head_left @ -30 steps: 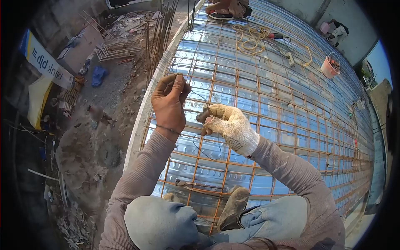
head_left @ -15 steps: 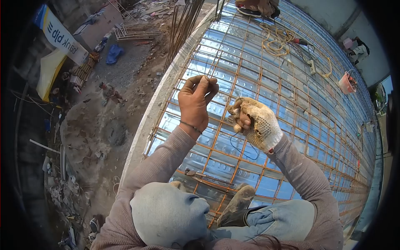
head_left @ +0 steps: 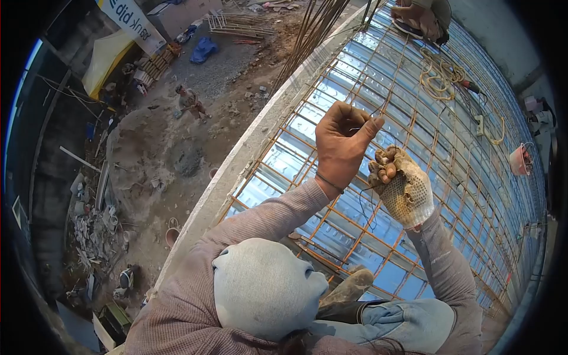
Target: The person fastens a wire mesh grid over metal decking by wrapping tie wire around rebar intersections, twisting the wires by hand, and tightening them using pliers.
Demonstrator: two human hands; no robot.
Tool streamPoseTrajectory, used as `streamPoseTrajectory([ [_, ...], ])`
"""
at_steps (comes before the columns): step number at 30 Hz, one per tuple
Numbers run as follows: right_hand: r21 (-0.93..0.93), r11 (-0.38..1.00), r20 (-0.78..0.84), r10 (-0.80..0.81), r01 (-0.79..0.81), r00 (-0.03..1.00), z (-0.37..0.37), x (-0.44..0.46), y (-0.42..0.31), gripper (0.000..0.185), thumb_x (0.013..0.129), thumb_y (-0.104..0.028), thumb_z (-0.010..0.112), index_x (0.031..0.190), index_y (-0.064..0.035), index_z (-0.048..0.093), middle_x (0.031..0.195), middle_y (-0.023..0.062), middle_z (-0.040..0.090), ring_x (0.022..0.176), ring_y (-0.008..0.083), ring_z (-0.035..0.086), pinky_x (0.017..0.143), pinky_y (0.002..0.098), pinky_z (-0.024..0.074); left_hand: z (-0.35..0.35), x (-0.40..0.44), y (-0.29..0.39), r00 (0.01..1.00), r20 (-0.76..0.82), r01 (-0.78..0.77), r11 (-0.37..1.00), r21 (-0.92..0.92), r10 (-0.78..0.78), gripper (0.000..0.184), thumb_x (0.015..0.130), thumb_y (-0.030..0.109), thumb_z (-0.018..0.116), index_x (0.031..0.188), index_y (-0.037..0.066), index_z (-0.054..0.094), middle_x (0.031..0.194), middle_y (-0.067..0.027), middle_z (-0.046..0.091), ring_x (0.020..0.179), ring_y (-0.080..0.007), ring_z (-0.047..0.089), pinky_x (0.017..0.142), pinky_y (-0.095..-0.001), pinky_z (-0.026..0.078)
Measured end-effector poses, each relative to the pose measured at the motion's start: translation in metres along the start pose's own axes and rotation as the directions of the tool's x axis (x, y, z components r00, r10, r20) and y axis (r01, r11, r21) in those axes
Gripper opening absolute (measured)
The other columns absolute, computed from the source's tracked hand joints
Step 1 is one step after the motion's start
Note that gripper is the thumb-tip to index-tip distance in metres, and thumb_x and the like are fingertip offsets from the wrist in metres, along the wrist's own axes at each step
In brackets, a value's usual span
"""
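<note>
My bare left hand is raised over a grid of rusty reinforcing bars, its thumb and fingers pinched together on a thin dark tie wire. Just below and to the right is my right hand, in a worn, dotted white work glove with bare fingertips showing. Its fingers are curled closed around wire, and a loose dark loop hangs beneath them. How much wire lies inside the fist is hidden. Shiny ribbed metal decking lies under the bars.
A concrete edge borders the decking, with lower dirt ground beyond it. Upright bars rise there. Another person crouches at the far end near a coiled yellow cord. A pink bucket stands right. My boot rests on the grid.
The view has swung, shifting the scene rightward in the upper part. My left hand has come closer to my right hand, its wrist turned more to the right. Both hands stay closed.
</note>
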State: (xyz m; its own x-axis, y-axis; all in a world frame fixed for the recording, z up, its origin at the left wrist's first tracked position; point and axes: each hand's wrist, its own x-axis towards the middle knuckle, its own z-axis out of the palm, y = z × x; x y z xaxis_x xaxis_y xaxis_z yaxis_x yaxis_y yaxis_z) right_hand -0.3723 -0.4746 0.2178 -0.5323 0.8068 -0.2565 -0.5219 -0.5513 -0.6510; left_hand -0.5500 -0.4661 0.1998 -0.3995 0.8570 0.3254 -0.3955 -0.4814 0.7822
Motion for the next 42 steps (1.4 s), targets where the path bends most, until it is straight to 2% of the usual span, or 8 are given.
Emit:
streamPoseTrajectory([
  [4,-0.397,0.904,0.139,-0.109,0.156,0.984,0.000,-0.005,-0.007,0.028,0.104,-0.019,0.053,0.124,0.0017,0.054,0.081,0.0107,0.067,0.073,0.0210,0.068,0.070,0.0342,0.0590,-0.004,0.013,0.012,0.937,-0.127,0.290,0.927,-0.236,-0.326,0.022,0.088,0.008,0.080,0.086,0.007,0.058,0.082,-0.0058,0.069,0.076,-0.0163,0.070,0.070,-0.0300,0.061],
  [8,-0.798,-0.441,0.450,0.018,0.411,0.893,0.034,-0.020,-0.013,0.028,0.097,-0.013,0.056,0.116,0.0067,0.059,0.071,0.0155,0.068,0.066,0.0324,0.071,0.060,0.0420,0.0567,-0.017,0.020,0.021,0.888,-0.033,0.452,0.884,-0.115,-0.458,0.017,0.087,0.006,0.080,0.088,0.005,0.063,0.083,-0.0076,0.070,0.074,-0.0164,0.070,0.071,-0.0297,0.062],
  [11,-0.802,-0.597,0.069,-0.070,0.013,0.995,0.016,-0.007,-0.002,0.027,0.092,-0.013,0.062,0.116,0.0001,0.064,0.074,0.0206,0.067,0.072,0.0378,0.070,0.063,0.0449,0.0561,-0.012,0.008,0.015,0.909,-0.061,0.410,0.911,-0.039,-0.412,0.024,0.084,0.005,0.082,0.098,0.000,0.064,0.085,-0.0106,0.072,0.075,-0.0169,0.071,0.073,-0.0308,0.062],
  [27,-0.912,-0.364,0.287,-0.229,0.191,0.930,0.000,-0.018,-0.018,0.024,0.085,-0.010,0.064,0.107,-0.0027,0.070,0.084,0.0198,0.071,0.080,0.0381,0.071,0.072,0.0460,0.0571,0.001,-0.015,-0.002,0.906,0.121,0.406,0.914,0.015,-0.405,0.025,0.094,0.011,0.073,0.116,0.000,0.067,0.103,-0.0130,0.073,0.090,-0.0163,0.071,0.083,-0.0326,0.063],
  [35,-0.687,-0.629,0.713,-0.490,0.363,0.501,-0.042,-0.002,-0.034,0.030,0.087,-0.008,0.071,0.116,-0.0001,0.066,0.097,0.0109,0.071,0.081,0.0263,0.070,0.081,0.0431,0.0584,0.000,-0.006,0.010,0.882,0.007,0.451,0.838,-0.306,-0.472,0.022,0.094,0.012,0.073,0.111,-0.001,0.068,0.102,-0.0127,0.073,0.092,-0.0202,0.072,0.087,-0.0362,0.063],
  [37,-0.821,0.448,-0.009,-0.631,0.355,0.776,-0.050,0.006,-0.023,0.030,0.095,-0.010,0.068,0.123,0.0013,0.065,0.103,0.0111,0.073,0.075,0.0149,0.070,0.065,0.0279,0.0594,0.012,-0.009,0.018,0.955,0.157,0.279,0.940,-0.194,-0.251,0.016,0.091,0.007,0.075,0.104,-0.002,0.072,0.099,-0.0129,0.075,0.092,-0.0207,0.074,0.086,-0.0341,0.063],
  [40,-0.770,0.634,-0.114,-0.019,-0.076,0.993,-0.021,-0.003,0.012,0.024,0.100,-0.008,0.059,0.121,0.0044,0.064,0.104,0.0130,0.072,0.080,0.0128,0.070,0.067,0.0244,0.0590,0.016,-0.006,0.024,0.903,0.429,0.005,1.000,-0.030,0.009,0.011,0.091,0.004,0.074,0.101,-0.001,0.073,0.094,-0.0112,0.076,0.089,-0.0179,0.074,0.083,-0.0320,0.063],
  [42,-0.806,0.576,0.009,0.238,-0.134,0.971,0.009,-0.030,0.039,0.024,0.099,-0.008,0.058,0.118,0.0061,0.064,0.103,0.0130,0.072,0.089,0.0136,0.069,0.074,0.0266,0.0582,0.005,-0.001,0.023,0.840,0.510,0.246,0.968,-0.057,-0.184,0.009,0.092,0.006,0.073,0.100,0.000,0.074,0.092,-0.0094,0.076,0.089,-0.0163,0.074,0.083,-0.0308,0.062],
])
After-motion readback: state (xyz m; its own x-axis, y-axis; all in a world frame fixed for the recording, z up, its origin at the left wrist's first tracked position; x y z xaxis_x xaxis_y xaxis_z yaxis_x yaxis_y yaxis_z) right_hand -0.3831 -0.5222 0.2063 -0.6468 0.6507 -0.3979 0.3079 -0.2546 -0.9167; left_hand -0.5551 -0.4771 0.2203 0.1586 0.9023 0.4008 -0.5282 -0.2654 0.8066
